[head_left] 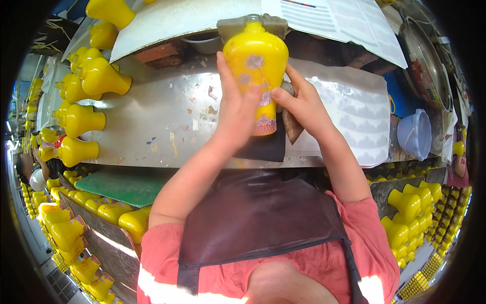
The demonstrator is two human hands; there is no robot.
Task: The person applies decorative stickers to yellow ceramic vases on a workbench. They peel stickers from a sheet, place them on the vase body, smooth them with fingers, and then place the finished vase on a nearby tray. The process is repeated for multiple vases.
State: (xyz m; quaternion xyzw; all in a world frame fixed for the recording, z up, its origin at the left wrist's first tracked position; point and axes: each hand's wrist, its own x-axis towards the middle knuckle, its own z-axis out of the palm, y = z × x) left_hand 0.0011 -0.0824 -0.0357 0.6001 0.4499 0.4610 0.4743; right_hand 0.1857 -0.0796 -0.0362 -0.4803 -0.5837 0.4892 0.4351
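1. Yellow vases, lower left (pixel 66 230): seen massed at floor side, with patterned bases on some.
2. Yellow vases, tabletop row (pixel 81 120): laid on their sides along the left end of a metal tabletop (pixel 172 121), which is marked with coloured scraps and stains.
3. Green board (pixel 124 185): placed near the tabletop's front edge, with yellow vases partly covered by it.
4. Left hand (pixel 237 109): closed around the left side of a decorated yellow vase (pixel 255 53), with the thumb laid on its front.
5. Decorated yellow vase: held between both hands over the middle of the tabletop, neck pointed away from the person. Grey-lilac blooms, a dark stem and a pink patterned base band are borne. A grey block (pixel 277 25) is seen beside the neck; whether it is touched cannot be told.
6. Dark cloth (pixel 271 149): spread below the vase's base.
7. Right hand (pixel 308 105): closed on the vase's right side, thumb on the front; some fingertips are hidden.
8. Brown pointed piece (pixel 292 124): seen just beneath the right hand.
9. White sheet, grey-patterned (pixel 354 121): laid on the tabletop.
10. Pale blue bucket (pixel 414 134): stood at the right end.
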